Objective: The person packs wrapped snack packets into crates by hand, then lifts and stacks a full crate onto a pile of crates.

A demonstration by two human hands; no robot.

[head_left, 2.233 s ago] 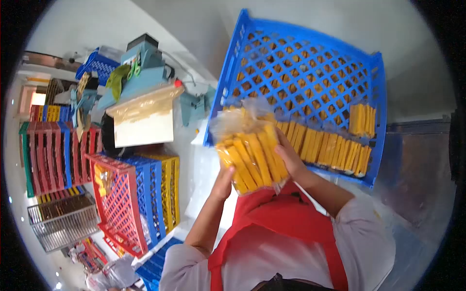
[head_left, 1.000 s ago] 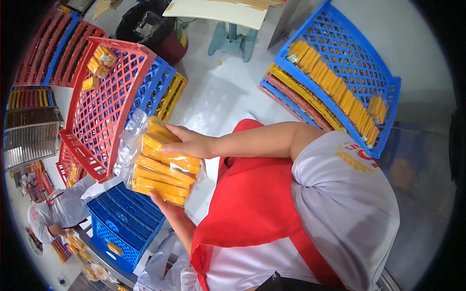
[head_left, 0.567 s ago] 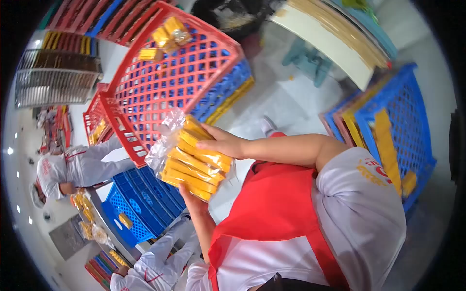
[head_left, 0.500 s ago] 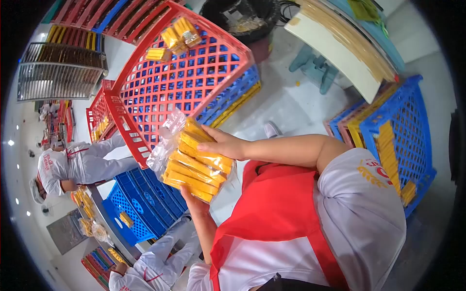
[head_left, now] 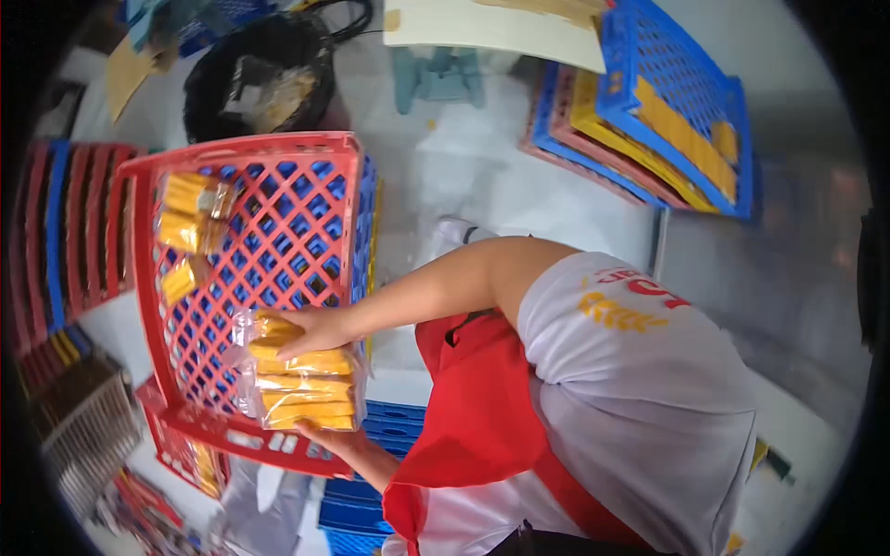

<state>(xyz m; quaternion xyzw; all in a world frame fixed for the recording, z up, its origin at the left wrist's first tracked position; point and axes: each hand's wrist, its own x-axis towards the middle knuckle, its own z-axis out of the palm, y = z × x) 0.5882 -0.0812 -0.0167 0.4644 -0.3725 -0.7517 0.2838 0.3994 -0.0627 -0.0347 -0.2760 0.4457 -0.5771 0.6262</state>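
My right hand (head_left: 323, 330) lies over the upper part of clear plastic packs of yellow bread-like sticks (head_left: 311, 385), its thumb and fingers gripping them. From below, my left hand (head_left: 326, 437) holds the lower edge; part of its fingers is hidden under the plastic. The packs are held over the near part of a red lattice crate (head_left: 243, 145); whether they touch it I cannot tell. Inside that crate, toward its far left, lie a few similar packs (head_left: 192, 232), with a smaller bundle of sticks (head_left: 185, 279) beside them.
Blue crates (head_left: 371, 496) are stacked below the red one. A black-lined bin (head_left: 209, 102) stands behind it. At upper right is a pile of coloured crates (head_left: 593, 102), the top blue one holding yellow sticks. A person in white trousers (head_left: 264, 505) is at lower left.
My view has swung round, so the red crate now sits upright at left. Both hands have brought the packs from the crate's edge to over its inside.
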